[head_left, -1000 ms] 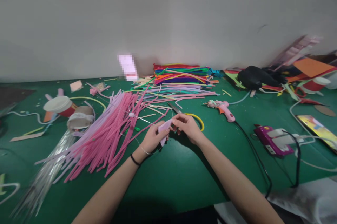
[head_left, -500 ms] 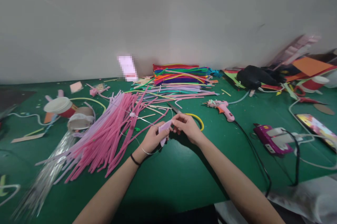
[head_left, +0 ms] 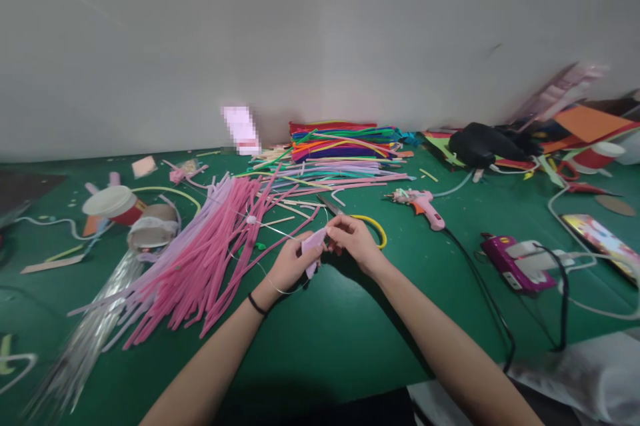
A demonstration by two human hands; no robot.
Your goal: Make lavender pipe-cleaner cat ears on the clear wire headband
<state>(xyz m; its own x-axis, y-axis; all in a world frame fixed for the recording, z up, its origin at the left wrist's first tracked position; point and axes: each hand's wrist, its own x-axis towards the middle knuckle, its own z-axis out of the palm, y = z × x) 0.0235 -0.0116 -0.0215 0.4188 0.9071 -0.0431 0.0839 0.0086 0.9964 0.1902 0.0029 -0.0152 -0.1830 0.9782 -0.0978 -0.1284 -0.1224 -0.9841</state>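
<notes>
My left hand (head_left: 291,262) pinches a small folded lilac piece (head_left: 312,253), perhaps paper or felt, above the green table. Fingers of my right hand (head_left: 351,239) close at the piece's upper right edge; whether they grip the piece or a thin strand there is hard to see. A thin white wire (head_left: 274,230) loops around my left hand, with a small pale knob (head_left: 251,219) on it over the pink pipe cleaners (head_left: 210,259). Partly hidden behind my right hand lie scissors with yellow handles (head_left: 376,227).
A pink glue gun (head_left: 425,207) lies to the right, its black cord running toward the front. Beyond it are a purple power strip (head_left: 515,265) and a phone (head_left: 605,243). Coloured pipe cleaners (head_left: 345,143) are stacked by the grey partition (head_left: 320,39). A lidded cup (head_left: 114,203) is at left.
</notes>
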